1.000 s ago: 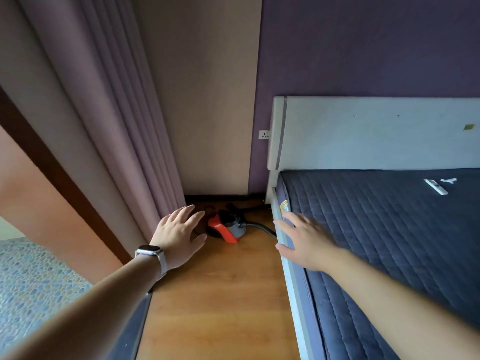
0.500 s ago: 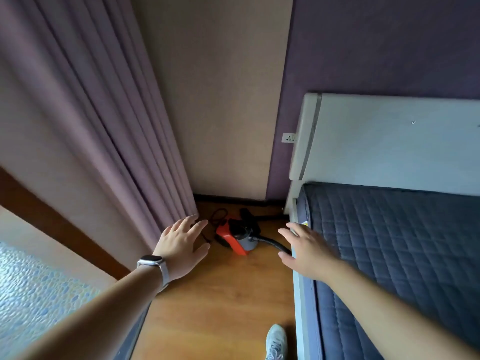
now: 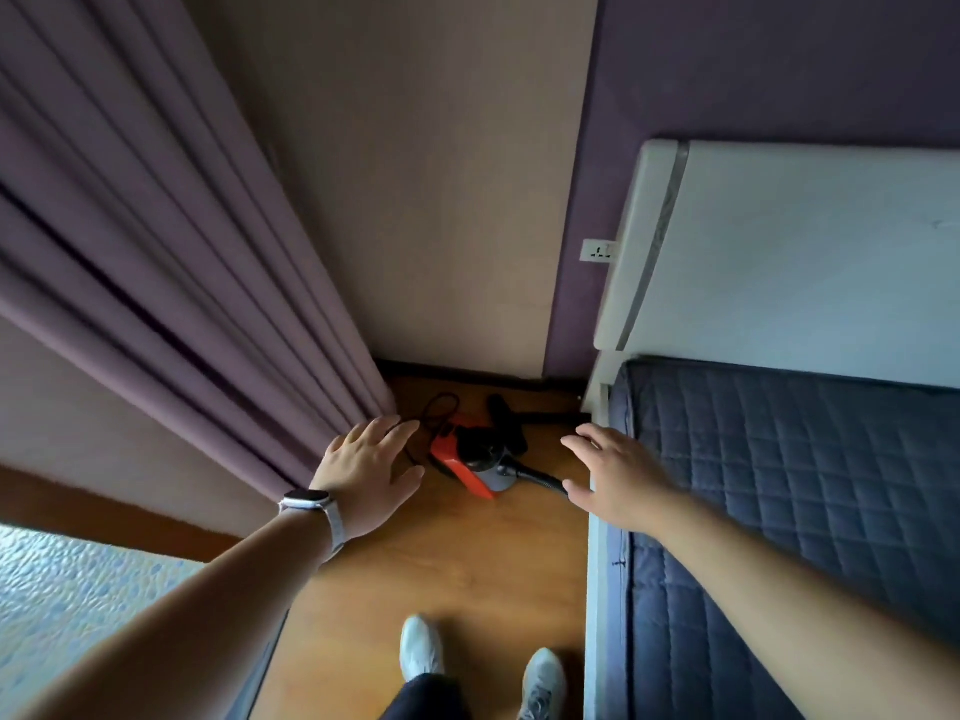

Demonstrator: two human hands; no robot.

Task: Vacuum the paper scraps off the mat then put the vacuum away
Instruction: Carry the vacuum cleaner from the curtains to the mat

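A small red, grey and black vacuum (image 3: 475, 459) lies on the wooden floor in the corner between the curtain and the bed, with a black hose (image 3: 543, 478) running right and a black cord (image 3: 439, 413) looped behind it. My left hand (image 3: 369, 472), with a watch on the wrist, is stretched out to the vacuum's left with straight fingers, holding nothing. My right hand (image 3: 615, 472) reaches out on the vacuum's right, over the bed's edge, fingers spread and empty. No mat or paper scraps are in view.
Purple curtains (image 3: 171, 283) hang on the left. A bed with a quilted blue mattress (image 3: 789, 491) and white headboard (image 3: 779, 252) fills the right. A wall socket (image 3: 598, 250) sits beside the headboard. My two white shoes (image 3: 421, 649) stand on the narrow floor strip.
I have stepped closer into the gap; the vacuum looks nearer and my shoes have come into view. Both hands stay outstretched and empty, either side of the vacuum.
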